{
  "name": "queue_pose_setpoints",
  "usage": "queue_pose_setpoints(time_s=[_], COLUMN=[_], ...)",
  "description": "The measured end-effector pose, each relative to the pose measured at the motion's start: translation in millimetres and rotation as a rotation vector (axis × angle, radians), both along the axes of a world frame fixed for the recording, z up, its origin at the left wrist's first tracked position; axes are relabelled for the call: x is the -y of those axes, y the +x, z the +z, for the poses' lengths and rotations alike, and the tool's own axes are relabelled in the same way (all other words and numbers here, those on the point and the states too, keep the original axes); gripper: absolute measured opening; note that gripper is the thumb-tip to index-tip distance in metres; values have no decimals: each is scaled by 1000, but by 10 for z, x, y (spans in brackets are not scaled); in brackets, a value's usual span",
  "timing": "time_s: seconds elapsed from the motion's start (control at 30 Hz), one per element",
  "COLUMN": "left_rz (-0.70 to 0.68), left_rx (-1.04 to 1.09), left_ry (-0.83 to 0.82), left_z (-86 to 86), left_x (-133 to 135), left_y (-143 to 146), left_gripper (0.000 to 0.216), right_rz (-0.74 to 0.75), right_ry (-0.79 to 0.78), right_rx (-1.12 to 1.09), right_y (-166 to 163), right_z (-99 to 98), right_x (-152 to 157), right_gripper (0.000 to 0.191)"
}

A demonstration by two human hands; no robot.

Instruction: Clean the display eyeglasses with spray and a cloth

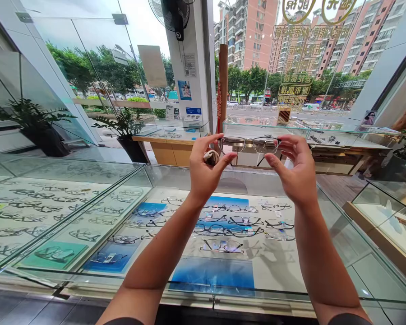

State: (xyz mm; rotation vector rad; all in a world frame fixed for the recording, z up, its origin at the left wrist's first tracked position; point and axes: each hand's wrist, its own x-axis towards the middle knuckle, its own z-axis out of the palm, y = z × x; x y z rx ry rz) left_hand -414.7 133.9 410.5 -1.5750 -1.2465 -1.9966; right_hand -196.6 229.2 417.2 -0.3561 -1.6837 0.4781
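Observation:
Both my hands hold up a pair of eyeglasses [245, 143] in front of me, over the far edge of the glass display case. The frame is thin, with a dark upper rim and clear lenses. My left hand [205, 164] pinches the frame's left end between thumb and fingers, and a bunched light cloth [211, 157] is tucked in the same hand. On the other end, my right hand [296, 164] grips near the hinge, its thumb below the right lens. The temples are mostly hidden.
Below my arms stands the glass display case [274, 280] with several rows of eyeglasses [245, 220] inside. Another glass case [389, 216] is on the right. Farther off are a wooden counter [171, 152], potted plants [131, 135], a pillar [192, 67] and large windows.

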Motion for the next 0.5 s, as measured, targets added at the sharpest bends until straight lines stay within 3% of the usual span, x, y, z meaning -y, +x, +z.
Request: queue_pose_setpoints(time_s=[0.23, 0.5], left_rz=[-26, 18], left_rx=[142, 60], left_ry=[-29, -13], left_z=[-66, -66], left_x=[-66, -83], left_y=[12, -7], left_gripper=[57, 49], right_rz=[-82, -119], right_ry=[27, 41], right_rx=[3, -6], right_y=[-17, -13], right_z=[8, 26], right_x=[76, 151], right_gripper=[43, 43])
